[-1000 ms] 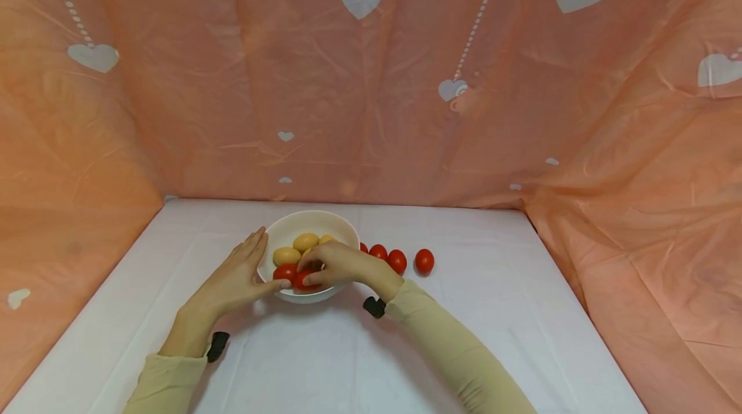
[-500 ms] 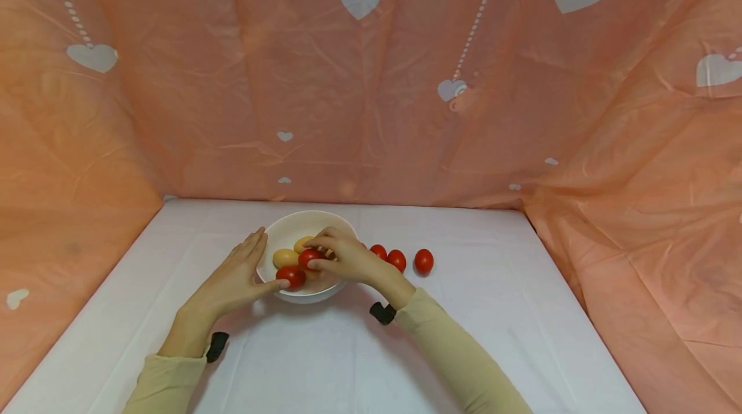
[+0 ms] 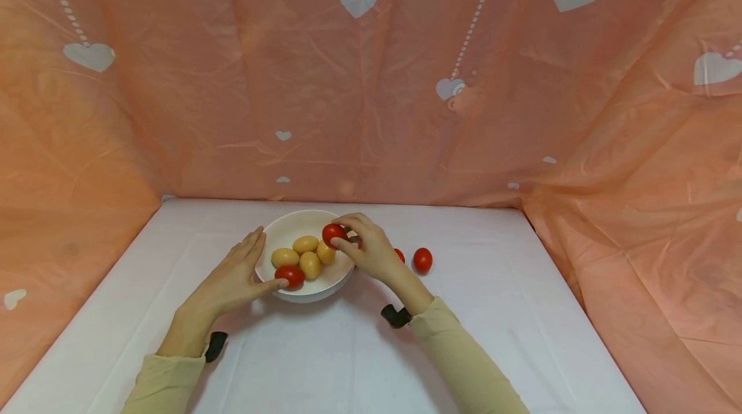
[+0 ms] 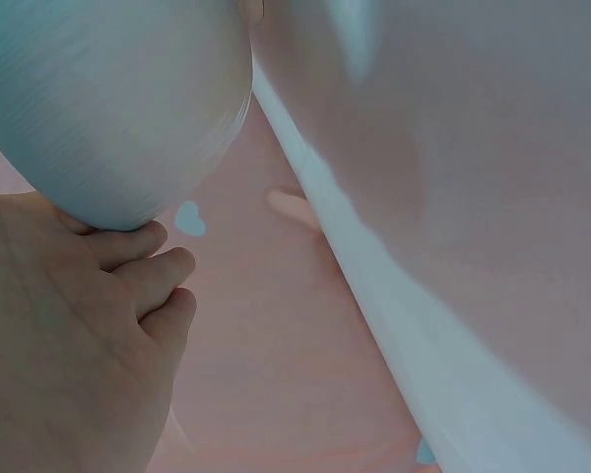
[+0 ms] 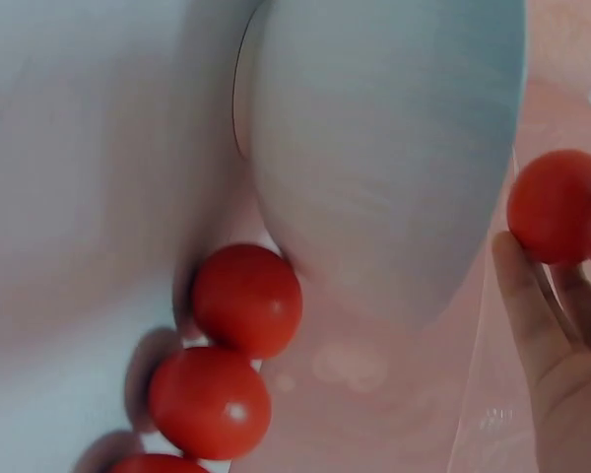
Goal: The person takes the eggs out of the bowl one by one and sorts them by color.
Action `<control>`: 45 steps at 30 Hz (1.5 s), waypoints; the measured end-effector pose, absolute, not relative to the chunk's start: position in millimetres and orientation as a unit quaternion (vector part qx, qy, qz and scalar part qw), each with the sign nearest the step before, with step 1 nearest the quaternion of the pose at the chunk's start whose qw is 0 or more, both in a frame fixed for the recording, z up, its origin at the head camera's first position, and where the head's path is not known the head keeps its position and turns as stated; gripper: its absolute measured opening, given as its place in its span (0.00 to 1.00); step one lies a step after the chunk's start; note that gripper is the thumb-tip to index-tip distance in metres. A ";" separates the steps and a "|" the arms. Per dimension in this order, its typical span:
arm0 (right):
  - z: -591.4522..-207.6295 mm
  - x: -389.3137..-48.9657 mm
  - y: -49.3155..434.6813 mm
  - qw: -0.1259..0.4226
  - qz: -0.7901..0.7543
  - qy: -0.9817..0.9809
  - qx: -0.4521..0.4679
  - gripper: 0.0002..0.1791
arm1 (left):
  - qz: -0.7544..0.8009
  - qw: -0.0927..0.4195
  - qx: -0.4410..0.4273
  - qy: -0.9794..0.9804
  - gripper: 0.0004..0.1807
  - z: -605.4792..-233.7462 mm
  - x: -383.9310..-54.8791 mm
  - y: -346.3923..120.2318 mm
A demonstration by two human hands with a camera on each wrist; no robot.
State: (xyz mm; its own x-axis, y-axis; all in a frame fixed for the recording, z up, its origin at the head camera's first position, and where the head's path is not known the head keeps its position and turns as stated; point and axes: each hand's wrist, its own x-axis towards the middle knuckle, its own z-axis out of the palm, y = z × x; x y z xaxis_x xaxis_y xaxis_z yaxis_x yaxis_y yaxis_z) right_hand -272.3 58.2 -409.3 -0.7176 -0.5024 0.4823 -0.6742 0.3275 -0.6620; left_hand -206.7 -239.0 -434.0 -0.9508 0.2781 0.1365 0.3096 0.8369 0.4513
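A white bowl stands on the table with several yellow oval fruits and one red tomato inside. My left hand lies along the bowl's left side, its fingers straight against the outer wall. Its thumb reaches across the near rim to the tomato. Over the bowl's right rim, my right hand pinches another red tomato between thumb and fingers. In the right wrist view that held tomato shows at the right edge, raised beside the bowl wall.
Right of the bowl, a line of red tomatoes sits on the white cloth, partly hidden behind the right hand in the head view. The rightmost tomato lies slightly apart. An orange curtain with hearts hangs behind and at both sides.
My right hand has lifted a red tomato from among the fruits in the bowl and carried it up and right to the rim. The left hand stays in place.
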 end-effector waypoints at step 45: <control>-449.5 -271.2 213.1 0.208 0.491 -0.842 0.084 0.18 | -0.245 0.029 -0.154 -0.957 0.66 -432.6 -205.7 -238.8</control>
